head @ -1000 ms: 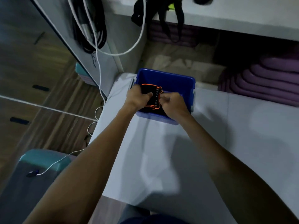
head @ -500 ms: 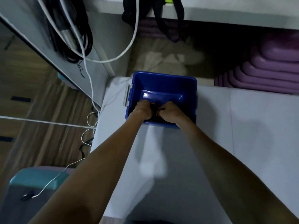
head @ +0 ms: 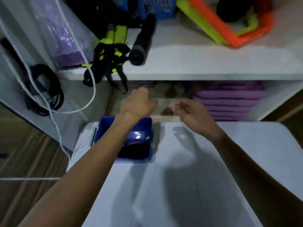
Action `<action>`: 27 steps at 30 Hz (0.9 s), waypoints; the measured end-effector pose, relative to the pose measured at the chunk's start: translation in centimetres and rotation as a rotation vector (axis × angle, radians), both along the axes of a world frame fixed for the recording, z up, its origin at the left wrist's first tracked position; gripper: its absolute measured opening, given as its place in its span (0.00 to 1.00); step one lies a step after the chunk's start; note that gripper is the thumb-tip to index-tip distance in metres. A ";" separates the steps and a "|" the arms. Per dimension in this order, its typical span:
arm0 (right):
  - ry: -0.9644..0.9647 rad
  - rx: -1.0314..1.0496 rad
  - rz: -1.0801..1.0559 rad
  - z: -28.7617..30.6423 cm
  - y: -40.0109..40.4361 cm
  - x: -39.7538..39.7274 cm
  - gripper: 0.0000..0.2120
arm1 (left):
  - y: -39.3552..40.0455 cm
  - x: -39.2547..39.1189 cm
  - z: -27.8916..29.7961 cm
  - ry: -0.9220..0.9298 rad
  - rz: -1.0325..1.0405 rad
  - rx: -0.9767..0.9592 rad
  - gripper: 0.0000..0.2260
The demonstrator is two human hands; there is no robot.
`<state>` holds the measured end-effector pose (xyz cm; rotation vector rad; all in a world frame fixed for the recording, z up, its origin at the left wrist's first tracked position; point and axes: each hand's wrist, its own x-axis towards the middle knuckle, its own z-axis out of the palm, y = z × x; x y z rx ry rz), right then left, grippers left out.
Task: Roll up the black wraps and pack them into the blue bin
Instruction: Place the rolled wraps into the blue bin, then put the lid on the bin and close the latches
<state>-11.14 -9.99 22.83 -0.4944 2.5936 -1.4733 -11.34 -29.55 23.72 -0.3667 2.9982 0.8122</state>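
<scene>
Now both hands, left hand [head: 139, 104] and right hand [head: 192, 112], reach empty (grip loosely apart) beyond the blue plastic bin [head: 105, 128] at the tabletop's far edge, likely fetching another wrap.

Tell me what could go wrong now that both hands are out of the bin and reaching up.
1. The left forearm crosses low over the blue bin, which sits near the table corner; a bump might shove it off.
2. The white cable hangs beside the left hand and could snag.
3. The wrap in the bin may unroll; whether it is fastened is unclear.
</scene>
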 end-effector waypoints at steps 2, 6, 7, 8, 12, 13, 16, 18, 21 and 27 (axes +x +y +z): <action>0.174 -0.030 -0.004 5.3 5.2 -1.1 0.06 | 5.2 -1.4 6.1 0.263 -0.037 0.025 0.18; 0.505 0.013 -0.027 16.2 15.3 -4.0 0.05 | 14.4 -4.2 17.9 0.726 -0.105 -0.015 0.13; 0.612 0.032 -0.046 18.9 17.7 -4.8 0.06 | 16.3 -4.9 20.5 0.830 -0.133 -0.062 0.13; 0.724 0.053 -0.072 21.7 19.8 -5.8 0.07 | 17.9 -5.7 22.9 0.935 -0.157 -0.114 0.13; 1.114 0.109 -0.275 32.1 27.0 -9.0 0.13 | 22.6 -8.9 31.8 1.233 -0.177 -0.322 0.16; 1.171 0.126 -0.329 34.3 28.2 -9.6 0.15 | 23.3 -9.5 33.7 1.264 -0.158 -0.370 0.17; 1.295 0.313 -0.438 39.6 30.6 -11.9 0.22 | 24.8 -11.7 37.7 1.251 -0.093 -0.491 0.21; 1.272 0.466 -0.448 41.6 31.5 -13.9 0.25 | 25.3 -13.2 39.3 1.163 -0.062 -0.559 0.24; 1.209 0.643 -0.437 42.9 32.4 -17.1 0.28 | 25.8 -15.6 40.4 1.012 -0.055 -0.633 0.31; 1.236 0.740 -0.483 42.9 32.0 -21.5 0.16 | 25.8 -18.6 39.8 0.851 -0.003 -0.743 0.38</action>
